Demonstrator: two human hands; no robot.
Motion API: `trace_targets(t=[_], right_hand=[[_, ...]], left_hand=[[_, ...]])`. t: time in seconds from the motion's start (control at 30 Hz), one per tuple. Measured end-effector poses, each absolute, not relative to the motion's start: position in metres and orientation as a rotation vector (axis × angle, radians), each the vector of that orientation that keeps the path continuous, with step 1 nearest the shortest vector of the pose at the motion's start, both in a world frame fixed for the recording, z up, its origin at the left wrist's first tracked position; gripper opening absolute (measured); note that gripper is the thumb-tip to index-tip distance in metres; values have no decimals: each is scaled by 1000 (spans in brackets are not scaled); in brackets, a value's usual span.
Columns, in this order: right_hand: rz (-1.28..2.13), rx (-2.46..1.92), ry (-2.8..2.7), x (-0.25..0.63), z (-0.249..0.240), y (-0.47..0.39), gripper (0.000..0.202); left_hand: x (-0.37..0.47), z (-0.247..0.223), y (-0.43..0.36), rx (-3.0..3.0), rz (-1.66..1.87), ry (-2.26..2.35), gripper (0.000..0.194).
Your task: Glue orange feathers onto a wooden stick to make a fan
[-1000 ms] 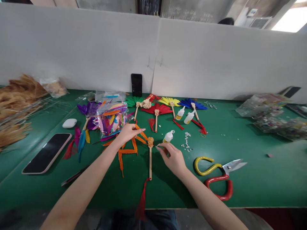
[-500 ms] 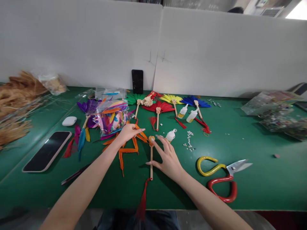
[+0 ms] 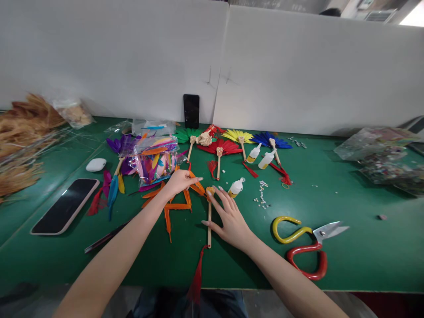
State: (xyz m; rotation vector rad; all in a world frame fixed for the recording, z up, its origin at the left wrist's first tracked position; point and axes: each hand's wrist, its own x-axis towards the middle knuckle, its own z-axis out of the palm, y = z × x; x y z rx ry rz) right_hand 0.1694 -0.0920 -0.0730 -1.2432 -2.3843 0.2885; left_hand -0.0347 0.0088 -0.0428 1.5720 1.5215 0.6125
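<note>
A wooden fan handle (image 3: 209, 225) with a red tassel (image 3: 196, 276) lies upright in view on the green table. My right hand (image 3: 230, 217) rests over it, fingers spread, fingertips at its orange top and thumb across the stick. My left hand (image 3: 182, 181) is closed, fingers pinched over the orange feathers (image 3: 196, 187) left of the handle top; whether it grips one is hidden. More orange feathers (image 3: 177, 206) lie below that hand. Just right of the handle top stands a small glue bottle (image 3: 236, 187).
Finished feather fans (image 3: 220, 148) lie at the back, with glue bottles (image 3: 253, 153) nearby. Scissors (image 3: 309, 240) and small beads (image 3: 263, 194) are right; a bag of feathers (image 3: 155, 163), a phone (image 3: 65, 206) and a pen (image 3: 106, 237) are left. A black phone (image 3: 191, 110) leans on the white board.
The view has shifted slightly. My right fingertips have moved a little at the orange top of the handle; my left hand stays nearly in place.
</note>
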Motion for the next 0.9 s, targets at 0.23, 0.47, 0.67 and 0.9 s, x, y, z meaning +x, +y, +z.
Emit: trace_targets(t=[0.23,0.47,0.67,0.9], right_hand=[[272,-1255,-2416,170,-73,-92,69],[288,-1272,-2436,169,-72,-92,70],[274,-1267,-2432,169,-71,-93,70],[277,-1276,-2426,169,-72,-93,71]], left_hand=[[-32,-41,7,1665,655,1576,40],[-45,-33,11,1733,811,1698,27],[-62,-38,14,1757,865,1737,29],[-65,-40,12,1797,848,1684,30]])
